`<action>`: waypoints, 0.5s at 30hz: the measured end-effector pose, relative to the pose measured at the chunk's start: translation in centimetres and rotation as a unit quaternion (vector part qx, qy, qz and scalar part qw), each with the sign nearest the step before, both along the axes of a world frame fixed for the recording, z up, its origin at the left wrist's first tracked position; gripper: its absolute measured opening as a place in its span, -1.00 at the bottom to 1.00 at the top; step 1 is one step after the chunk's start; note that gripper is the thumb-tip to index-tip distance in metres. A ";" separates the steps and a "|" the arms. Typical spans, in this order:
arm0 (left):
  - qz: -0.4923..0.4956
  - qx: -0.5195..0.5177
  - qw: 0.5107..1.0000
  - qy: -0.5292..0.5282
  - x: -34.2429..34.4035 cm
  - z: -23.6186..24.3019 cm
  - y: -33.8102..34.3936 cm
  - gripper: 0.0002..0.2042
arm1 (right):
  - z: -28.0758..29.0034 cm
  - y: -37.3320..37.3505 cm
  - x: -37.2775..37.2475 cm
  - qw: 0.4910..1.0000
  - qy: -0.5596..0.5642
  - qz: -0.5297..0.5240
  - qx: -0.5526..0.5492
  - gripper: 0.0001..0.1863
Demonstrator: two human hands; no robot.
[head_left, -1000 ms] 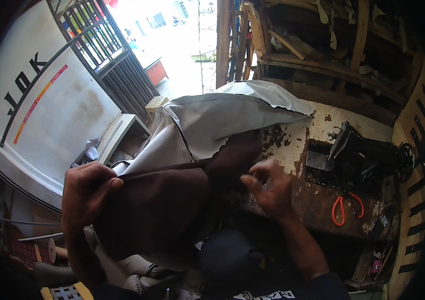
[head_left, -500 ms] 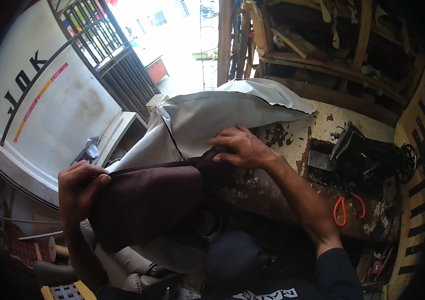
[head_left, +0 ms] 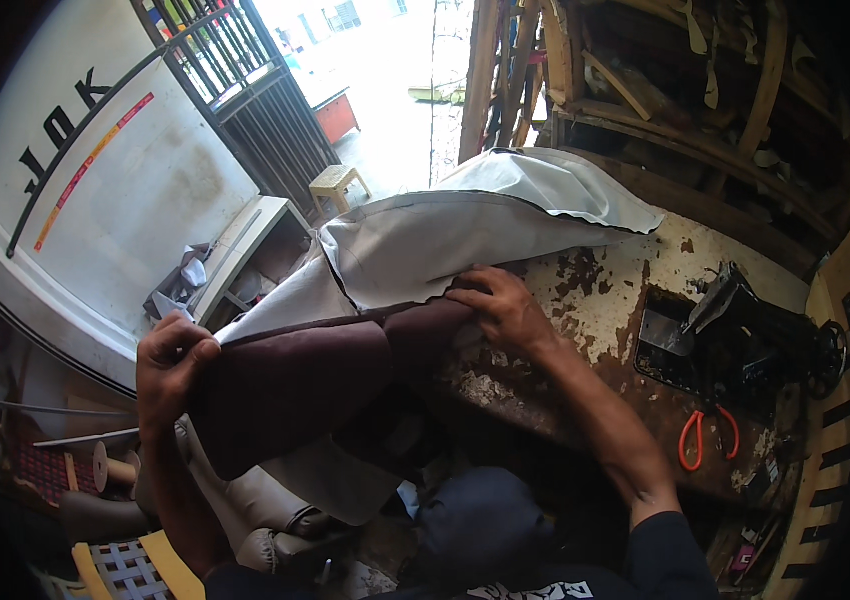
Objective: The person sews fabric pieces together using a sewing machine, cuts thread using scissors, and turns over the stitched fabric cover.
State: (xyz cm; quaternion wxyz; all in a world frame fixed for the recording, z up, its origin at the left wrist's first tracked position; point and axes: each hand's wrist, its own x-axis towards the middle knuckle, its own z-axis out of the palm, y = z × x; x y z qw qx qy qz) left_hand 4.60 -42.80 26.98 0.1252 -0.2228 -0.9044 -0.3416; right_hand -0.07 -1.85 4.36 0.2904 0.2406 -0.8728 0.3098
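Note:
A large sewn cover stretches between my hands, part dark maroon fabric [head_left: 290, 385] and part pale grey material [head_left: 415, 240]. Its maroon side hangs toward me; the pale side spreads over the worktable with dark seam edges. At the left end, my left hand [head_left: 173, 365] pinches the edge where the two colours meet. My right hand [head_left: 505, 310] grips the same edge farther right, fingers bent over the maroon cloth. A black sewing machine [head_left: 745, 325] sits on the table, right of my right hand. Orange-handled scissors [head_left: 692, 440] lie in front of it.
The worn worktable [head_left: 585, 300] has peeling paint. Wooden frames [head_left: 665, 120] are stacked behind it. A small stool [head_left: 340, 185] stands near the doorway. Beside my left forearm are a spool [head_left: 115, 468] and a yellow-edged woven seat [head_left: 130, 570]. A white panel [head_left: 145, 170] rises at left.
My right hand has settled onto the seam edge and closed on it. The maroon cloth is pulled straighter between my hands. The whole view has shifted slightly, showing more of the stool.

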 end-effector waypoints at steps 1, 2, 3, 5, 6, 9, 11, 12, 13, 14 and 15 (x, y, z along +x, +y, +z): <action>0.005 0.005 1.000 -0.001 0.5 -0.4 -0.4 -0.81 | 0.3 0.1 0.0 1.000 -0.006 0.014 -0.018 -0.56; 0.010 0.010 1.000 -0.003 1.0 -1.0 -0.7 -0.81 | 0.5 0.4 0.3 0.999 -0.012 0.027 -0.036 -0.57; 0.019 0.036 0.999 -0.035 2.0 -1.6 -0.2 -0.83 | 1.0 0.9 0.6 0.999 -0.018 0.029 -0.036 -0.57; -0.002 0.043 0.997 -0.068 4.0 -2.7 0.7 -0.87 | 1.6 2.5 1.6 0.998 0.006 -0.045 -0.033 -0.66; -0.013 0.045 0.996 -0.079 4.9 -3.4 1.2 -0.88 | 1.7 2.8 2.3 0.998 -0.002 -0.045 -0.032 -0.66; -0.038 0.048 0.994 -0.090 5.8 -6.1 2.2 -0.88 | 1.4 3.5 3.2 0.999 -0.020 -0.041 -0.004 -0.57; -0.026 0.068 0.992 -0.105 5.6 -7.3 2.5 -0.87 | 1.0 2.6 4.6 0.993 -0.055 -0.075 -0.072 -0.51; -0.013 0.086 0.989 -0.115 5.7 -7.6 2.7 -0.86 | 0.8 2.2 5.7 0.981 -0.086 -0.107 -0.140 -0.44; -0.002 0.109 0.986 -0.128 5.8 -7.9 2.9 -0.82 | -0.1 1.6 6.6 0.967 -0.139 -0.145 -0.156 -0.38; -0.003 0.110 0.985 -0.135 5.9 -8.3 2.8 -0.82 | -0.7 0.7 7.9 0.966 -0.145 -0.147 -0.155 -0.38; 0.007 0.111 0.987 -0.118 6.2 -8.5 2.5 -0.79 | -0.5 -1.4 9.1 0.929 -0.197 -0.180 -0.255 -0.39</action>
